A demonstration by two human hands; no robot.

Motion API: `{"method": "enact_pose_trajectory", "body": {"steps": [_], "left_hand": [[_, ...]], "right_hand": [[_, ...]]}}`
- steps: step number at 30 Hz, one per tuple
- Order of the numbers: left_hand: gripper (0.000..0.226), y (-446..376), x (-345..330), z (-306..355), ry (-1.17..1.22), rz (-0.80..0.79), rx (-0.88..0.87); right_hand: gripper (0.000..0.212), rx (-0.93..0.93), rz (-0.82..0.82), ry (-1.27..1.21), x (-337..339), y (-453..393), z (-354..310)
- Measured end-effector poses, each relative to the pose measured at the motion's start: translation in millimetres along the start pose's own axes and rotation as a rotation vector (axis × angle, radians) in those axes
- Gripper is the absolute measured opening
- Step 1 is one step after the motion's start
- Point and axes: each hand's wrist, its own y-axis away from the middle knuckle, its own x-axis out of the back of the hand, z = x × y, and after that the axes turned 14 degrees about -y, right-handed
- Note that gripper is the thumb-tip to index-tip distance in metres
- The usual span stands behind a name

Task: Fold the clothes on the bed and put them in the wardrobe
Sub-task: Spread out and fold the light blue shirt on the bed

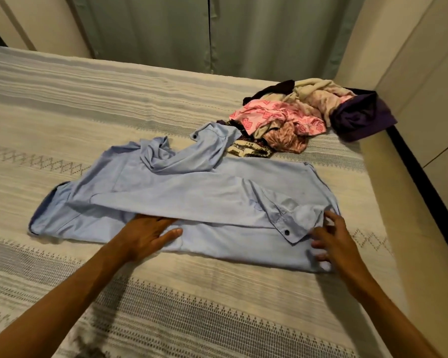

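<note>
I've got the light-blue button-up shirt (192, 202) spread flat on the cream woven bedspread (88, 112). My left hand (148, 233) presses flat to pin the fold, while my right hand (331, 239), fingers loosely spread, works the cuff. The crumpled pile of pink and purple clothes (308, 117) waits just beyond.

Pale green curtain (192, 29) hangs between cream walls (411, 60).

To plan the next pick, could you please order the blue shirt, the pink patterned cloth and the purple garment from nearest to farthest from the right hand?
From the right hand:
1. Blue shirt: directly under the fingers.
2. Pink patterned cloth: in the pile beyond.
3. Purple garment: at the pile's far right edge.
</note>
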Motion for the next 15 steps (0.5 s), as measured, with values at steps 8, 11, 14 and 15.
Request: {"method": "enact_pose_trajectory", "body": {"steps": [8,11,14,15], "left_hand": [[0.06,0.0,10.6,6.3,0.06,-0.002,-0.005],[0.059,0.3,12.8,6.7,0.052,-0.026,0.007],[0.058,0.2,15.6,7.4,0.058,-0.04,0.006],[0.058,0.4,15.8,7.6,0.061,-0.045,0.003]], "right_hand": [[0.026,0.902,-0.097,1.063,1.0,-52.7,-2.4],[0.02,0.976,-0.235,0.94,4.1,-66.7,-15.6],[0.013,0.597,-0.089,0.33,7.1,-71.4,-43.5],[0.014,0.459,0.008,0.123,8.6,-74.7,-55.1]]}}
